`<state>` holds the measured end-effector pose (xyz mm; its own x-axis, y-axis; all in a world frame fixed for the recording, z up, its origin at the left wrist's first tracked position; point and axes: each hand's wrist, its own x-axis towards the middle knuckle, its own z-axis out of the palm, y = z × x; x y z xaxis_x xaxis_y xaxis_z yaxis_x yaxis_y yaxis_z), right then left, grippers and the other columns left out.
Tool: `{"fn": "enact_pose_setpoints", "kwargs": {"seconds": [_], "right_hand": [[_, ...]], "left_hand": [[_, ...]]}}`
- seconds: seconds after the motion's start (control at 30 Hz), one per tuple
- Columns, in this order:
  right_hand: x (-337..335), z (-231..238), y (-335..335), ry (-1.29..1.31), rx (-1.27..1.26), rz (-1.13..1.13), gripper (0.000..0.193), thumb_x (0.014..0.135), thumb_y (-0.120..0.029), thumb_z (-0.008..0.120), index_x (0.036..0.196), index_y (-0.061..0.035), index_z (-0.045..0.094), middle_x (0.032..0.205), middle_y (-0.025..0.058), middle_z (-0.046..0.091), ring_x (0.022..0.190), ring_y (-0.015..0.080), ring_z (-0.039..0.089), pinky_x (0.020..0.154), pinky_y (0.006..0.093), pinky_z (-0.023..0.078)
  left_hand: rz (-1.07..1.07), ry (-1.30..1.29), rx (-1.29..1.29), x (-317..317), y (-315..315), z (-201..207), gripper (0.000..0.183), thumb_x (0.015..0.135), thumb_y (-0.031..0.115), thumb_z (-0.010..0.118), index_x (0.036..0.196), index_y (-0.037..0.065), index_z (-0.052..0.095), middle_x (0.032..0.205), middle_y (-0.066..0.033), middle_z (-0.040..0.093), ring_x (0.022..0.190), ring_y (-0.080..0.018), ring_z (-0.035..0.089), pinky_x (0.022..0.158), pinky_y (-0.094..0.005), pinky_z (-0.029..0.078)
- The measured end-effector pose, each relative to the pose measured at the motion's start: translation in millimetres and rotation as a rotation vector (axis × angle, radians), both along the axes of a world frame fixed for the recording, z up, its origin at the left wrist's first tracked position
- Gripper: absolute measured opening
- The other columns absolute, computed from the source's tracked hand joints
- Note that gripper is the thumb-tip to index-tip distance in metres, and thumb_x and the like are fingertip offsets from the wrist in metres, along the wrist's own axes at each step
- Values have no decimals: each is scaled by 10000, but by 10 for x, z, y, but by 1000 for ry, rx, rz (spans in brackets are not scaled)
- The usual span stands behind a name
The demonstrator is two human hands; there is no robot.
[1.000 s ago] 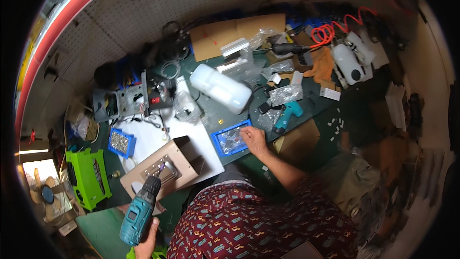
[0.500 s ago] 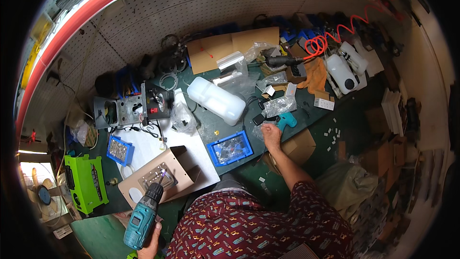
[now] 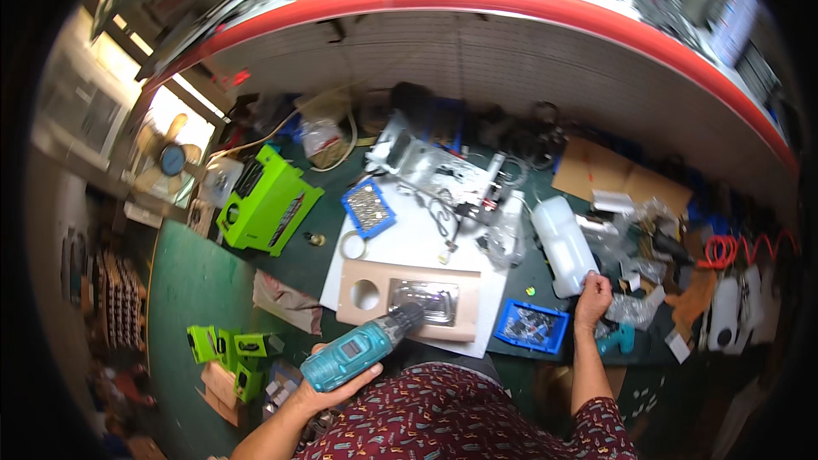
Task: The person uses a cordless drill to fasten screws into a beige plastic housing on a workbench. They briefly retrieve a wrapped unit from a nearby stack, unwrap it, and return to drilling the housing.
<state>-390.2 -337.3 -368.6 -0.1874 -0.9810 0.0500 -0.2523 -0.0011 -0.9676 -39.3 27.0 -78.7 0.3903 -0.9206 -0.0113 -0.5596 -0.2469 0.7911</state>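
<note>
Evidently for support from below, a drill (image 3: 349,359) is clasped in the left hand's (image 3: 345,388) grip before the surface's (image 3: 524,271) near edge, its chuck over the housing; its casing is teal, the chuck dark. Rightward, along that edge, the beige housing (image 3: 383,281), round-holed and glossy-windowed, is laid over a white sheet (image 3: 400,238), perhaps against scratches. Beyond the blue tray (image 3: 527,347), the right hand (image 3: 594,302) is held by a white container (image 3: 562,247); whether its grip is closed on anything cannot be told
</note>
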Motion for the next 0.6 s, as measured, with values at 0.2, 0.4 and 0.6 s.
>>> {"fn": "enact_pose_setpoints", "kwargs": {"seconds": [0.2, 0.4, 0.6], "right_hand": [[1380, 1256, 57, 13, -290, 389, 98, 983, -71, 706, 961, 23, 719, 798, 9, 662, 726, 80, 583, 663, 253, 485], [3457, 1457, 353, 281, -372, 1251, 126, 934, -95, 717, 1031, -23, 754, 954, 162, 752, 827, 317, 723, 774, 398, 579], [5425, 460, 513, 867, -541, 1576, 145, 893, -68, 660, 988, -50, 768, 997, 180, 759, 1010, 364, 731, 864, 458, 593]], "left_hand": [[82, 241, 145, 378, 228, 90, 251, 864, 106, 846, 1067, 18, 727, 898, -110, 742, 766, -210, 723, 703, -322, 574], [111, 157, -42, 942, 622, -191, 207, 841, 109, 838, 1004, 40, 731, 857, -79, 739, 761, -227, 730, 698, -343, 581], [343, 309, 85, 1305, 1177, -533, 150, 855, 147, 825, 874, 65, 702, 740, -27, 685, 640, -163, 633, 606, -360, 521]]}}
